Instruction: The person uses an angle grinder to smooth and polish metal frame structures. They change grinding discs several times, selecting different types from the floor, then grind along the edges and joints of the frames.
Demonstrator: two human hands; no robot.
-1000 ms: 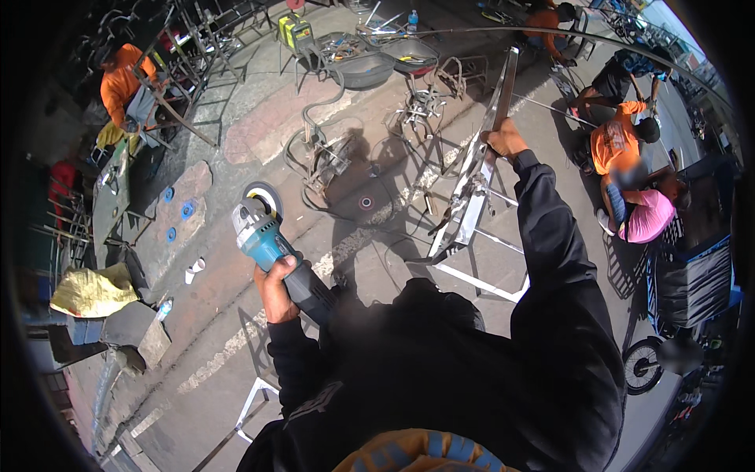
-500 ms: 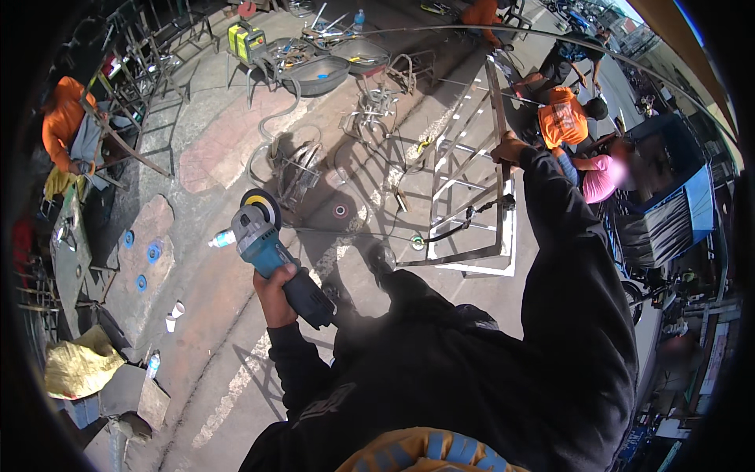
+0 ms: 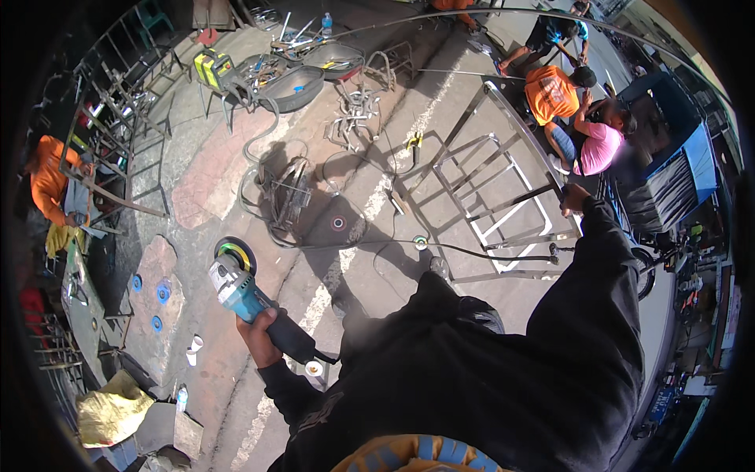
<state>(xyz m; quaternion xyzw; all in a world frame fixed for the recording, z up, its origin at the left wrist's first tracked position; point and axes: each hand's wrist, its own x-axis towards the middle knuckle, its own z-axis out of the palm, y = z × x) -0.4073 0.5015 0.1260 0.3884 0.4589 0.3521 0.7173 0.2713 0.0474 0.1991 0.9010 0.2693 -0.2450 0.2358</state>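
A teal and black angle grinder (image 3: pixel 250 297) is held in my left hand (image 3: pixel 259 334), its fingers wrapped round the body. The grinder's round disc (image 3: pixel 236 253) points away from me, above the pavement. My right arm reaches out to the right, where my right hand (image 3: pixel 576 198) grips the edge of a welded metal frame (image 3: pixel 515 130). The frame is tilted, with several inner bars crossing it. A dark cable (image 3: pixel 480 253) runs over the ground to the frame's near end.
Two people (image 3: pixel 562 98) crouch beyond the frame, near a blue-covered cart (image 3: pixel 684 189). Another person in orange (image 3: pixel 53 177) works at far left. A yellow-green welding machine (image 3: pixel 216 71) stands by black tubs of tools (image 3: pixel 292 88). Blue discs (image 3: pixel 163 293) and paper cups (image 3: pixel 193 350) lie left.
My right hand and the metal frame have moved right and toward me, the frame now tilting more. My left hand with the grinder has shifted left and slightly down in view.
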